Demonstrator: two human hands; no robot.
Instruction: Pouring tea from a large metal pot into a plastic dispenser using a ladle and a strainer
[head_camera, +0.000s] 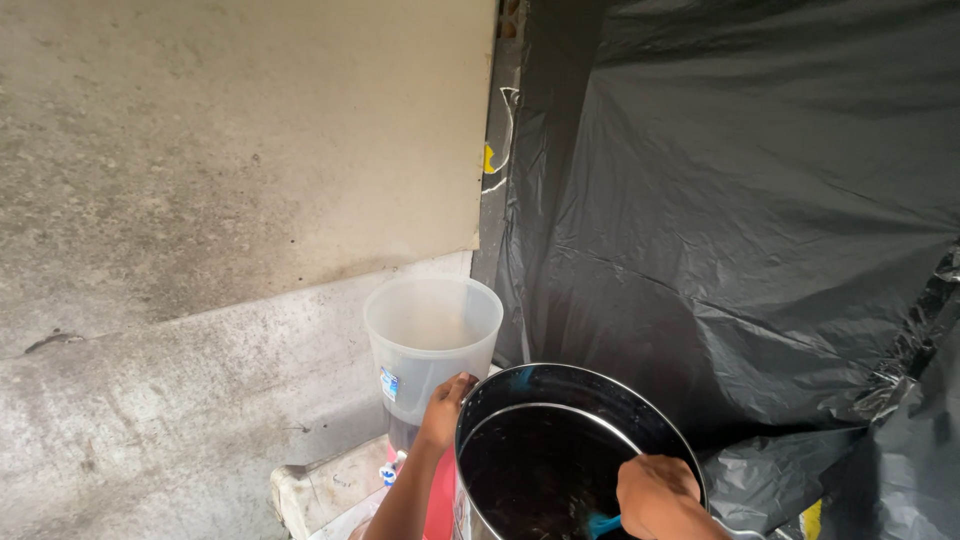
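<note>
at the lower centre of the frame, a large metal pot (560, 450) stands with its dark interior exposed. the person's left hand (445, 405) is closed over the pot's rim at its left side, fingers curled around the edge. the right hand (655, 490), at the lower right of the pot, is closed around a small blue item (603, 523), apparently a scrubbing tool, held against the inside wall. judged from this view, the work on the pot's interior is in progress: the inner wall looks dark and wet, and no finished, rinsed state can be confirmed; how much remains cannot be told.

just behind the pot, centre frame, a translucent plastic bucket (432, 340) stands upright, apparently empty in its upper part. it carries a small rectangular label (389, 384), blue and white, on its lower left side. a yellow mark (489, 158) sits on the dark vertical strip at upper centre. black plastic sheeting (740, 200) fills the right half; a stained concrete wall (230, 150) fills the left. a yellow patch (811, 518) shows at the lower right edge.
</note>
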